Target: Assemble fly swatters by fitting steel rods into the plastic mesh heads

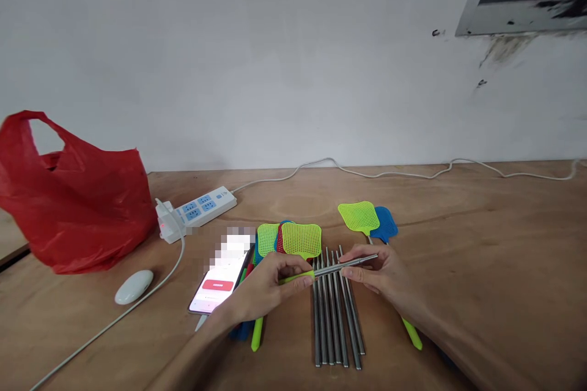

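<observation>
My left hand (270,287) is closed round a yellow-green handle (298,278). From it a silver metal rod (326,270) runs to the right, and my right hand (383,275) pinches that rod near its far end. Below my hands several metal rods (331,330) lie side by side on the table. Beyond my left hand lie yellow-green fly swatter heads (301,240), overlapping blue and red ones. A yellow-green swatter head (359,217) and a blue swatter head (386,224) lie beyond my right hand. A yellow-green handle end (411,333) shows below my right wrist.
A lit phone (222,275) lies left of my left hand. Farther left are a white rounded object (134,287), a power strip (213,205) with a plugged-in charger, and a red plastic bag (87,207). A white cable (389,175) runs along the wall.
</observation>
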### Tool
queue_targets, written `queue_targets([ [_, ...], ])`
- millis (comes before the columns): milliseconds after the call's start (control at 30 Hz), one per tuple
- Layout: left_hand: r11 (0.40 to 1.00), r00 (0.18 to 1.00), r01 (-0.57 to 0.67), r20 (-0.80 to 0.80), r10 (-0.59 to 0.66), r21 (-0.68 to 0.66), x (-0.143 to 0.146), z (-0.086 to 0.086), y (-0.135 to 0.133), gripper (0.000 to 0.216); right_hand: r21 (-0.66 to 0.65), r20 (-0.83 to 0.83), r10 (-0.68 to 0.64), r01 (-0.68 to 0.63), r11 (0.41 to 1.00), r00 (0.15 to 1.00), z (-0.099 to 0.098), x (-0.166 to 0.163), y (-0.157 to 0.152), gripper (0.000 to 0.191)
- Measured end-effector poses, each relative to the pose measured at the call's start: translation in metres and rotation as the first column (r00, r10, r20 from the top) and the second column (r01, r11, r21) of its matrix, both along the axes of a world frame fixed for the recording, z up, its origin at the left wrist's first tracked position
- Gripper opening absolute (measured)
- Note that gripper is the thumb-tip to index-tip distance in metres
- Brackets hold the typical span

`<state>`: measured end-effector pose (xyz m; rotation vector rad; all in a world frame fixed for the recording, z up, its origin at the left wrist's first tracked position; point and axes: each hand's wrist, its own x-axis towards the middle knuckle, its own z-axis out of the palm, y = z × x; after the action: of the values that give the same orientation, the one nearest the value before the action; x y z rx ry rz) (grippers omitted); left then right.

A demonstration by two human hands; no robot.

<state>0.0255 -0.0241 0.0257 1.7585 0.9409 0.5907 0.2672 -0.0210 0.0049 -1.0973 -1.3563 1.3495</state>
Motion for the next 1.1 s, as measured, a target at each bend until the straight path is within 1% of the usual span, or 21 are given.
queue_targets([
  [100, 1.000, 1.000, 0.014, 0.001, -0.014, -0.005, 0.000, 0.001, 0.000, 0.035, 0.047, 0.029, 0.038, -0.039, 0.998, 0.999, -0.003, 0.000, -0.001, 0.017],
  [200, 1.000, 1.000, 0.008, -0.007, -0.008, 0.005, 0.000, 0.002, 0.000, 0.034, 0.103, 0.037, 0.043, -0.047, 0.994, 0.998, -0.007, -0.001, -0.002, 0.016],
  [300, 1.000, 1.000, 0.001, -0.008, 0.000, 0.030, 0.000, 0.002, 0.001, 0.033, 0.124, 0.039, 0.028, -0.032, 0.992, 0.999, -0.008, -0.002, -0.004, 0.022],
  [367, 0.999, 1.000, -0.008, -0.021, 0.009, 0.053, 0.000, 0.002, 0.001, 0.032, 0.149, 0.041, -0.014, 0.007, 0.989, 0.999, -0.006, -0.001, -0.004, 0.027],
  [433, 0.994, 0.998, -0.032, -0.059, 0.038, 0.100, -0.001, 0.004, 0.001, 0.031, 0.172, 0.038, -0.077, 0.069, 0.983, 0.996, -0.005, 0.002, -0.002, 0.028],
  [500, 0.982, 0.990, -0.063, -0.110, 0.083, 0.176, -0.001, 0.006, 0.000, 0.029, 0.194, 0.049, -0.126, 0.114, 0.974, 0.991, -0.005, 0.004, 0.000, 0.032],
  [567, 0.960, 0.980, -0.072, -0.161, 0.119, 0.269, -0.002, 0.008, 0.001, 0.025, 0.227, 0.078, -0.122, 0.101, 0.969, 0.989, -0.006, 0.005, 0.002, 0.038],
  [633, 0.933, 0.967, -0.045, -0.218, 0.131, 0.358, -0.002, 0.011, 0.001, 0.023, 0.253, 0.106, -0.080, 0.051, 0.966, 0.991, -0.005, 0.005, 0.004, 0.041],
  [767, 0.887, 0.946, 0.019, -0.297, 0.134, 0.462, -0.004, 0.015, 0.001, 0.019, 0.255, 0.131, -0.007, -0.027, 0.967, 0.991, 0.000, 0.009, 0.007, 0.043],
  [833, 0.852, 0.922, 0.070, -0.360, 0.143, 0.518, -0.005, 0.019, -0.002, 0.018, 0.248, 0.151, 0.025, -0.062, 0.967, 0.988, 0.004, 0.012, 0.008, 0.041],
  [900, 0.808, 0.880, 0.145, -0.448, 0.159, 0.571, -0.007, 0.024, -0.006, 0.019, 0.237, 0.191, 0.061, -0.106, 0.966, 0.980, 0.009, 0.016, 0.007, 0.038],
  [967, 0.774, 0.829, 0.220, -0.533, 0.172, 0.593, -0.009, 0.029, -0.011, 0.022, 0.225, 0.251, 0.108, -0.167, 0.960, 0.962, 0.015, 0.018, 0.004, 0.034],
  [1033, 0.751, 0.775, 0.288, -0.605, 0.181, 0.594, -0.009, 0.033, -0.017, 0.025, 0.216, 0.323, 0.147, -0.224, 0.950, 0.935, 0.022, 0.020, -0.001, 0.034],
  [1100, 0.742, 0.726, 0.342, -0.663, 0.182, 0.577, -0.006, 0.037, -0.023, 0.027, 0.207, 0.410, 0.173, -0.276, 0.938, 0.896, 0.029, 0.020, -0.007, 0.034],
])
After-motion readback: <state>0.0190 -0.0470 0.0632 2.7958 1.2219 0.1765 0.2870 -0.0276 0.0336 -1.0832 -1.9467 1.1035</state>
